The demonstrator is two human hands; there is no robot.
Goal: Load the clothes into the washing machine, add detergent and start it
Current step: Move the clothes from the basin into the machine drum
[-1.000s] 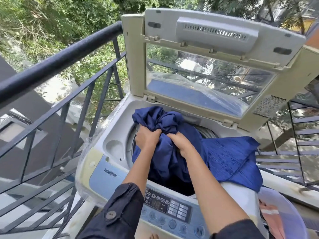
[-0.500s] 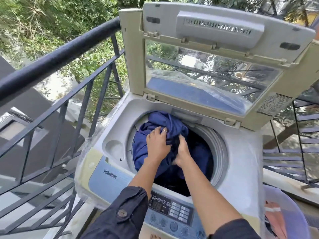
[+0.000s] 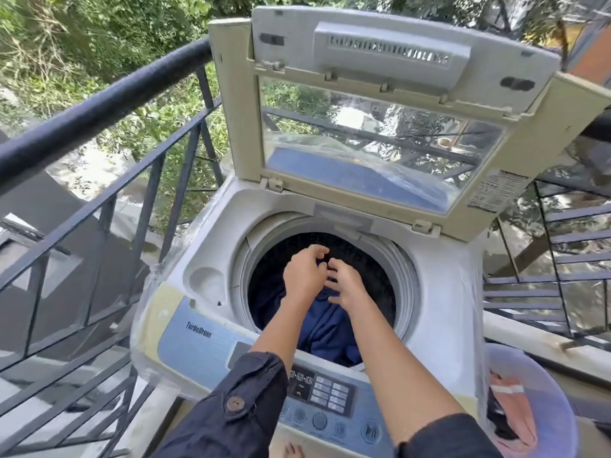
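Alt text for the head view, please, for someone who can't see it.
A person's left hand and right hand hover empty over the washing machine's drum, where a blue garment lies. The lid stands open; a basket holding pink clothes sits at right.

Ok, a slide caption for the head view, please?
Left hand and right hand above blue garment in open washing machine.

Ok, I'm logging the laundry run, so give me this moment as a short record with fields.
lid: open, standing up behind the drum
drum: blue cloth inside, at the near side
left hand: over the drum, fingers loosely curled, holding nothing
right hand: beside the left, fingers spread, holding nothing
basket: at right, pink clothes inside
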